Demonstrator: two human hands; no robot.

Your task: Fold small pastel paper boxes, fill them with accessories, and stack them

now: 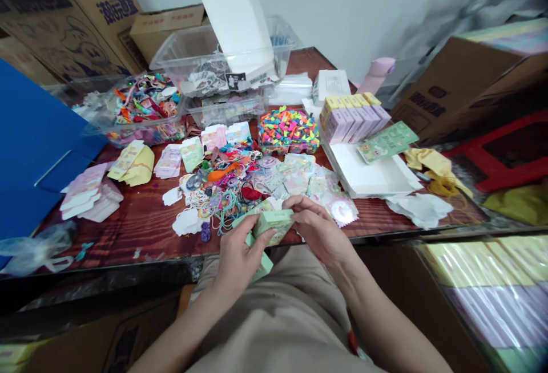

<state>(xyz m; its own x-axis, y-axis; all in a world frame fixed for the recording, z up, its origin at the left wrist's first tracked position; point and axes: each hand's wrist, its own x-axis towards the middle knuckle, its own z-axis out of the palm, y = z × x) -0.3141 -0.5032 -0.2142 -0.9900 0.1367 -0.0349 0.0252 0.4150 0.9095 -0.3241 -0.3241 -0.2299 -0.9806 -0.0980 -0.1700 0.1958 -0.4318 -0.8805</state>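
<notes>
At the bench [143, 213], I am watching the left hand [238, 248] clasping a green box [275, 226], ideally without crushing, the half-curled right hand [323, 236], grip unclear, meeting its edge.

box [276, 226]: before trinket pile [225, 183] | tray [381, 178]: right of pile | card stack [141, 169]: left of pile | bottle [375, 77]: behind tray

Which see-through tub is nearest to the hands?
The small tub full of neon bits, pink, yellow and orange. It sits closer than the stacked tubs behind it and the left tub piled with mixed colourful things.
</notes>
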